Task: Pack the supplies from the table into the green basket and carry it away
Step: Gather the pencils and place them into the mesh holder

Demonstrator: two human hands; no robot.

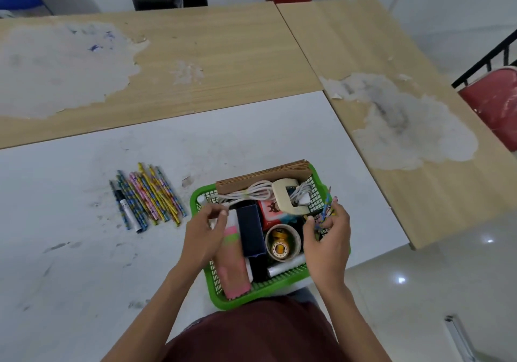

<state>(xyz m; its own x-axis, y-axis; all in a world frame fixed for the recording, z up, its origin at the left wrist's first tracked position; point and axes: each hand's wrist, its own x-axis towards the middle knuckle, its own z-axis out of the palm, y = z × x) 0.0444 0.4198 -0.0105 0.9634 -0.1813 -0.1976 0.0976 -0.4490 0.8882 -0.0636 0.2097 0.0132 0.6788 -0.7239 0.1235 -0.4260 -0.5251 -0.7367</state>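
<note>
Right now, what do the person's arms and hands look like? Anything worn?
Both the left hand and right hand are bare: no gloves, rings or watch visible. Forearms are uncovered, no sleeves reaching them. A dark maroon shirt shows at the bottom edge.

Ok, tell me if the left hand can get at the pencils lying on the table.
Probably yes. The pencils lie in the open on the white table, left of the green basket, with nothing between them and the left hand. Its fingers look occupied at the basket rim, though.
</note>
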